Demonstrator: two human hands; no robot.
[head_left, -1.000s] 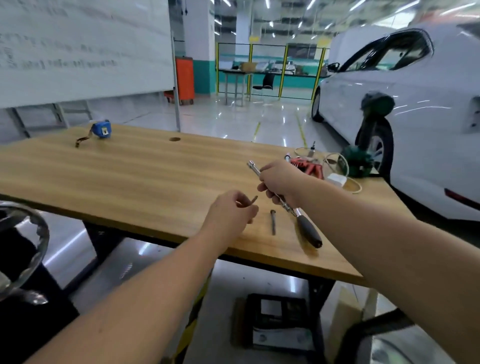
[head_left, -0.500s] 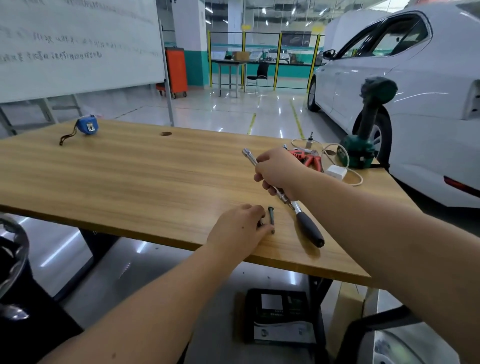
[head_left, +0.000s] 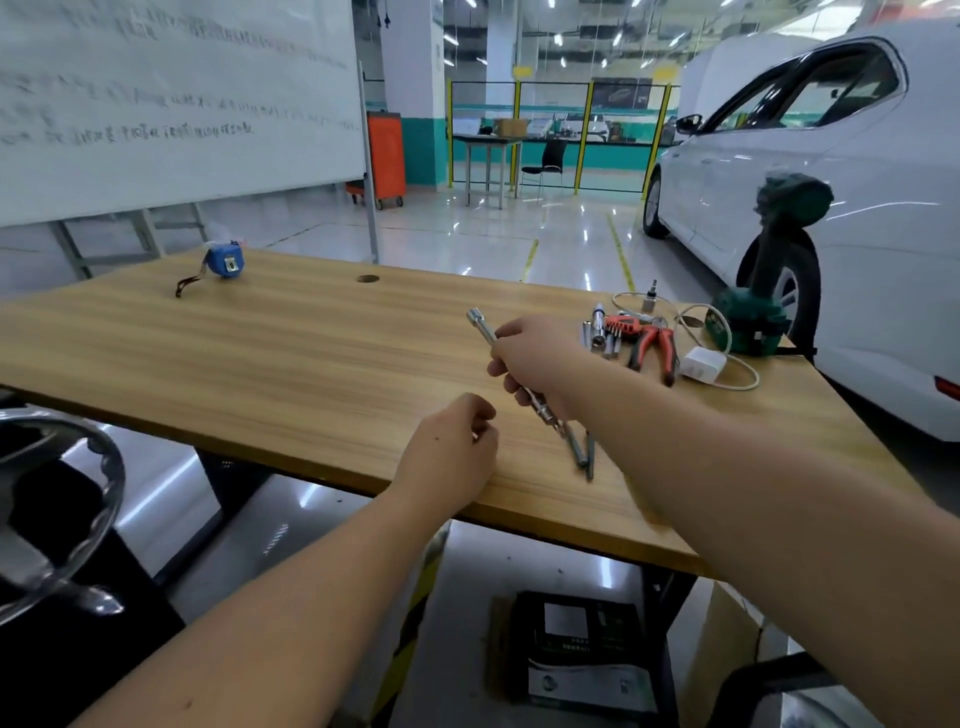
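While right hand (head_left: 535, 364) grips the driver shaft (head_left: 483, 328), left hand (head_left: 452, 449) curled, contents unclear

Driver: we see a slim metal shaft with a socket tip (head_left: 483, 330), slanted, tip pointing far-left and raised off the table (head_left: 260, 364).
Hold: our right hand (head_left: 530, 364) grips its middle; its near end is hidden by the forearm.
Bits: two thin dark rods (head_left: 589, 460) lie side by side near the table's near edge, just near-right of the driver.
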